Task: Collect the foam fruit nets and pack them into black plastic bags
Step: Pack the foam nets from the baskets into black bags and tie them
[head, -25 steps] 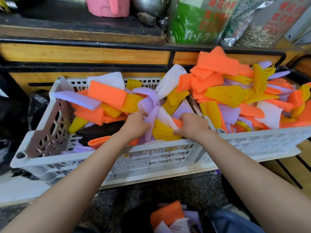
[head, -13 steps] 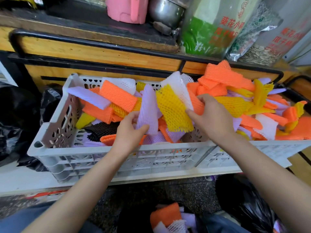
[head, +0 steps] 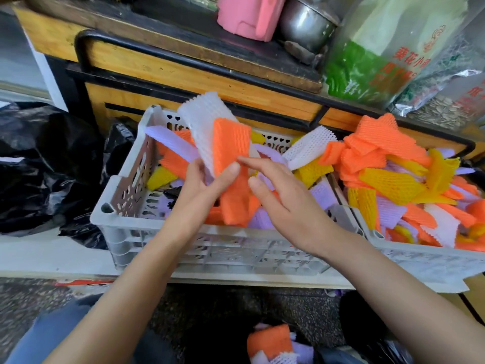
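A left hand (head: 207,187) pinches an orange net (head: 231,145) and a white net (head: 202,119) above the crate (head: 126,190) of foam nets (head: 312,172); the right hand (head: 286,203) hovers alongside, fingers spread and holding nothing. Light, soft and springy, they should bunch safely under any loose squeeze.

bright, even daylight | soft shadows | wide-angle edge bending (slight blur throughout)

Wooden counter (head: 183,74) with black metal rail (head: 80,48), pink jug (head: 244,17) and steel pot (head: 304,24) on top, speckled dark floor (head: 223,306) below.
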Motion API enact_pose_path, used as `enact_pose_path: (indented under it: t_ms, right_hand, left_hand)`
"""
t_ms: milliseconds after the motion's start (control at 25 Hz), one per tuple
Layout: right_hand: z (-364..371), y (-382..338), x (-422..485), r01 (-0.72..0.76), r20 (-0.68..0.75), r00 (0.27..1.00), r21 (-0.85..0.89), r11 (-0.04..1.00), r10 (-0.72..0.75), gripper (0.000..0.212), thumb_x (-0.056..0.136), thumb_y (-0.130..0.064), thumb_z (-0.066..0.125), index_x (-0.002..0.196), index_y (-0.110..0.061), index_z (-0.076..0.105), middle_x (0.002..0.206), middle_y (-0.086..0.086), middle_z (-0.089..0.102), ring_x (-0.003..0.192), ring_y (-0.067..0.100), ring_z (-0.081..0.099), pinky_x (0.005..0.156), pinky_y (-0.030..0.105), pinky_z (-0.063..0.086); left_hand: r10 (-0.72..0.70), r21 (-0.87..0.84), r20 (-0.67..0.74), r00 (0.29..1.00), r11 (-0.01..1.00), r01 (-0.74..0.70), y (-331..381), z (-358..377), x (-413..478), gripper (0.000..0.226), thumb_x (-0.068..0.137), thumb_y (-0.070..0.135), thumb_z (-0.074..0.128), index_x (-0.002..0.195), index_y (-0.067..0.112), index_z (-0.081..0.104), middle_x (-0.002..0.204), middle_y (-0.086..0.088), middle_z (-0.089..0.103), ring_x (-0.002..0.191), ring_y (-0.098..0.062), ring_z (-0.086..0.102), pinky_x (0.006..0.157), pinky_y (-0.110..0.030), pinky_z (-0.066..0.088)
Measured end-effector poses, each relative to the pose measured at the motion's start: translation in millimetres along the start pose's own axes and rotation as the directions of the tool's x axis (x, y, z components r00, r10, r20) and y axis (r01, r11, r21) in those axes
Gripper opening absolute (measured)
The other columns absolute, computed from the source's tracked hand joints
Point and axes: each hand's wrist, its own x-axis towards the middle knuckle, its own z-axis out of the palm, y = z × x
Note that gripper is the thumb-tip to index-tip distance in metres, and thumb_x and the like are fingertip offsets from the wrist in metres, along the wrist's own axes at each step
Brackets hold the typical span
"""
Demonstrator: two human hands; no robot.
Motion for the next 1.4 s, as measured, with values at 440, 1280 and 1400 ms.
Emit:
enact_pose_path:
  t_ms: [440, 1280, 1400]
  right_hand:
    - [44.9, 31.1, 51.7, -0.457, 0.487, 0.812, 0.186, 0.87, 0.322, 0.045, 0.088, -0.011, 0.063, 0.131, -0.01, 0.049, 0.13, -0.002, 0.052, 0.119, 0.005, 0.047, 0.081, -0.003, 0.038]
    - [11.0, -31.4, -22.1, 0.056, -0.077, 0.995, -0.129, 0.99, -0.066, 0.02, 0.09, -0.017, 0.056, 0.1, -0.016, 0.039, 0.126, 0.005, 0.057, 0.11, 0.028, 0.059, 0.08, 0.049, 0.051]
    - [8.7, -28.3, -49.7, 0.026, -0.028, 0.999, -0.1, 0.995, -0.029, 0.036, 0.09, -0.033, 0.059, 0.115, -0.016, 0.04, 0.141, 0.001, 0.046, 0.121, 0.018, 0.052, 0.091, 0.042, 0.048]
  left_hand:
    - [0.016, 0.118, -0.344, 0.939, 0.993, 0.026, 1.1, -75.0, 2.5, 0.043, 0.086, 0.026, 0.066, 0.123, 0.014, 0.048, 0.114, -0.003, 0.062, 0.102, -0.017, 0.063, 0.081, -0.037, 0.053]
    - [0.096, 0.295, -0.141, 0.985, 0.954, -0.05, -7.2, -39.1, -28.8, 0.058, 0.075, 0.037, 0.075, 0.114, 0.017, 0.037, 0.105, 0.012, 0.052, 0.089, 0.009, 0.054, 0.071, -0.013, 0.045]
    - [0.109, 0.152, -0.022, 0.994, 0.983, -0.104, -9.9, -17.1, -51.4, 0.063, 0.073, 0.046, 0.067, 0.121, 0.023, 0.033, 0.121, 0.009, 0.05, 0.106, 0.009, 0.053, 0.085, -0.011, 0.046]
